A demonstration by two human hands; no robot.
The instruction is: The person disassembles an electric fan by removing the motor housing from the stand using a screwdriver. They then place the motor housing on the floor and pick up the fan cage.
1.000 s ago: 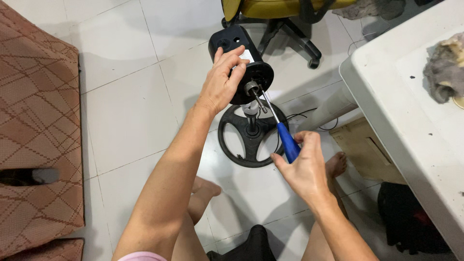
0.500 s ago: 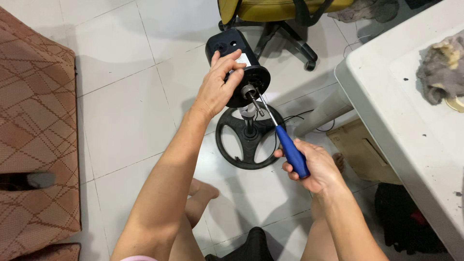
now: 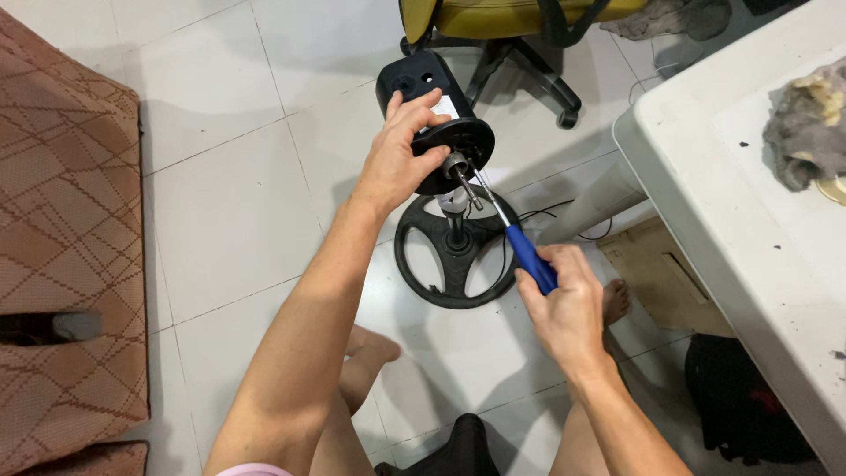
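Your left hand (image 3: 401,159) is clamped around the black fan motor housing (image 3: 432,106), hiding much of its side. Its round front plate and metal shaft (image 3: 463,181) face you. Your right hand (image 3: 568,308), below and right of the housing, is closed on a blue-handled screwdriver (image 3: 529,256); your fingers cover most of the handle. The thin blade reaches the front plate beside the shaft, but its tip is too small to make out. Directly below the housing, the round black base (image 3: 432,264) rests on the tiled floor.

White tiled floor (image 3: 229,203); round black fan base (image 3: 429,264) below the grips, office chair (image 3: 520,35) beyond, cardboard (image 3: 656,269) right.
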